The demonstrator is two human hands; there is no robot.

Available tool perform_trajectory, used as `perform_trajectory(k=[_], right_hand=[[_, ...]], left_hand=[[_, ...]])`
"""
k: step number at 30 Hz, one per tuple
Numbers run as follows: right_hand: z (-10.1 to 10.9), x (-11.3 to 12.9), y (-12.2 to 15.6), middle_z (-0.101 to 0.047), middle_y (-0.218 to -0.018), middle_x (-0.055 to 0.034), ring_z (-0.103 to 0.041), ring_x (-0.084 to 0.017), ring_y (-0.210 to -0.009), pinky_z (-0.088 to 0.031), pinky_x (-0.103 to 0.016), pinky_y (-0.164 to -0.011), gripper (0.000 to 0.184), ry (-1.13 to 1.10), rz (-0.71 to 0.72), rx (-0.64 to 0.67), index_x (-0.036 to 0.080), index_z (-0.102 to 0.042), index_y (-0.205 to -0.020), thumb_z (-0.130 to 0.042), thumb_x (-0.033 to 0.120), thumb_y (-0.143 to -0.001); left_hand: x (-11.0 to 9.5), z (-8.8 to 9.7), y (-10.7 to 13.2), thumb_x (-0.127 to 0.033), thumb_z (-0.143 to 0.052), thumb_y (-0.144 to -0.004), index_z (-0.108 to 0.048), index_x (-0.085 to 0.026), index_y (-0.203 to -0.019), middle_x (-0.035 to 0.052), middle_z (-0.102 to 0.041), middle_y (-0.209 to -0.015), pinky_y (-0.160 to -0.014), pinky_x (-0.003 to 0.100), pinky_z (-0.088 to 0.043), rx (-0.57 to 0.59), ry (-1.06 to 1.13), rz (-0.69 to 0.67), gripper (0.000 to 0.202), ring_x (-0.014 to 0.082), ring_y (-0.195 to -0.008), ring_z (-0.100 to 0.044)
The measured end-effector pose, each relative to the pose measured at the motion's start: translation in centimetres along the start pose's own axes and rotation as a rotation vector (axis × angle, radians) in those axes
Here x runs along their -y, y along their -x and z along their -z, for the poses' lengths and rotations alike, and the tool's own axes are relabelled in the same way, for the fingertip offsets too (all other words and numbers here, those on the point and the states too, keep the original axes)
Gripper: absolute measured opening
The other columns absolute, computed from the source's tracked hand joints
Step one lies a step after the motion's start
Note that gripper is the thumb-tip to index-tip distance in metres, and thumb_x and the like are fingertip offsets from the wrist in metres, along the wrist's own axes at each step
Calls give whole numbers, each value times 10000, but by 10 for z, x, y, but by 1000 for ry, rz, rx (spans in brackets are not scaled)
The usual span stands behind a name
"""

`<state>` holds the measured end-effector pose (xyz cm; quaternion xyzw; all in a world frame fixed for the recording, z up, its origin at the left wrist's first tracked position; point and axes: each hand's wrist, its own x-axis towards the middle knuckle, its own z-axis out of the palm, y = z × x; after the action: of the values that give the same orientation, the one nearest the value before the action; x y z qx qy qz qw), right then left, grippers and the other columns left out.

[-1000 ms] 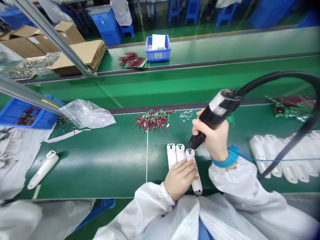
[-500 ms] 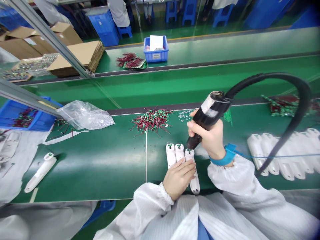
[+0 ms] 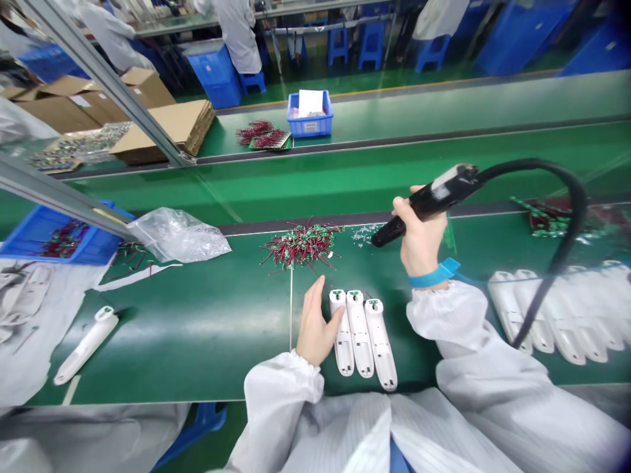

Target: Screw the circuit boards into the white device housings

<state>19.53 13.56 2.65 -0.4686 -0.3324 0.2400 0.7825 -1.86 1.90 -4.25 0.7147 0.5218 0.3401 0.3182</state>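
Three white plastic housings (image 3: 362, 338) lie side by side on the green bench right in front of me. My left hand (image 3: 315, 325) rests open against the left side of the leftmost housing, fingers stretched forward. My right hand (image 3: 419, 240) is closed round a black electric screwdriver (image 3: 426, 203), raised above the bench with its tip pointing left and down. A thick black hose (image 3: 566, 223) arcs from the tool's back end. A blue wrist strap (image 3: 436, 272) circles my right wrist.
A pile of small green boards with red wires (image 3: 303, 244) and loose screws (image 3: 365, 231) lie beyond the housings. More white housings (image 3: 557, 315) lie at right, one (image 3: 86, 345) at left. A plastic bag (image 3: 175, 235), blue bins (image 3: 310, 108) and cardboard boxes (image 3: 162, 128) stand farther off.
My right hand lifted the screwdriver up and away from the rightmost housing. My left hand slid off the tops of the housings to their left side and opened.
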Motion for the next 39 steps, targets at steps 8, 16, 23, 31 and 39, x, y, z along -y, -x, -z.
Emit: perform_trajectory(k=[8,16,23,31,39], right_hand=[[-11,-7,6,-589,-730,52,-605,-123,-650,-536,-324,-728,488,-3,-50,12,206,-578,-947,-839,388,-577],[1,62,26,-491,-610,62,-506,-112,-527,-544,-327,-644,258,-92,-85,140,237,-542,-917,-706,300,-728],[0,111,47,-359,-543,73,-367,-93,-424,-403,-285,-449,227,-232,-210,241,247,-567,-842,-703,284,-663],[3,114,52,-338,-552,74,-379,-90,-418,-390,-281,-434,198,-262,-229,309,248,-575,-861,-689,263,-699],[4,117,53,-363,-534,75,-380,-91,-407,-395,-281,-433,213,-240,-221,314,251,-584,-852,-713,267,-685]], left_hand=[[-2,-25,16,-227,-575,-874,-269,-213,-1477,154,-473,-1429,-1122,522,-332,123,91,45,677,287,-1348,-423],[-22,-9,25,-239,-579,-900,-324,-252,-1448,142,-450,-1430,-1095,506,-384,-47,58,6,604,277,-1351,-412],[-53,6,-2,-220,-686,-844,-598,-245,-1190,96,-579,-1300,-1073,554,-391,-87,96,-163,358,287,-1336,-396],[-59,6,-4,-145,-629,-876,-730,-218,-889,53,-742,-949,-976,515,-472,-101,201,-195,126,273,-1198,-526],[-58,7,-4,-150,-630,-876,-739,-217,-854,38,-761,-865,-957,523,-480,-97,195,-194,130,268,-1090,-605]])
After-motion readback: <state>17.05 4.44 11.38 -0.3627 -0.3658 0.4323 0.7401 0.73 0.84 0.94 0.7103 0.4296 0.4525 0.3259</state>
